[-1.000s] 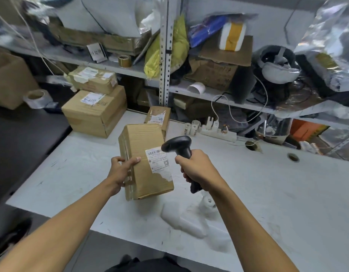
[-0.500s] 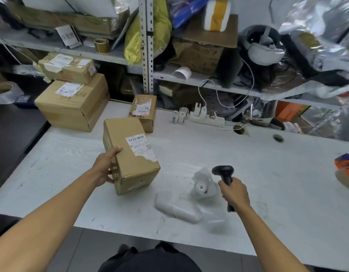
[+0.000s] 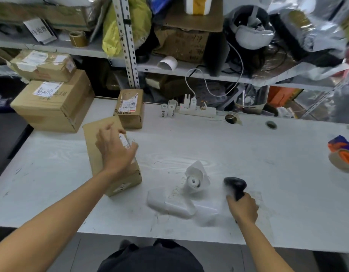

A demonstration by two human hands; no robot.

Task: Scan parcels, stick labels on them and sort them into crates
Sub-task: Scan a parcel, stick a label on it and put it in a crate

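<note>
A view from above looks down a person's two bare forearms onto a white worktable set against cluttered metal shelving. The left hand lies over the top of a brown cardboard parcel that rests flat on the table, left of centre; its fingers are loosely spread across the parcel's white shipping label, and motion blur hides whether the fingertips press down or only hover just above. The right hand is near the table's front edge, right of centre, fingers curled round the handle of a black barcode scanner, whose head stands above the fist and tilts toward the left. Between the two hands, on the tabletop, sit a small roll of white labels with a loose tail of paper curling up behind it, and in front of it a white device lying on its side, possibly a label printer. Behind the held parcel, a smaller labelled box stands just beyond it, and farther left a large box carries another parcel stacked on top. A white power strip lies along the table's back edge, with two small label rolls standing just to its left. At the far right edge rests an orange and blue tape dispenser.
</note>
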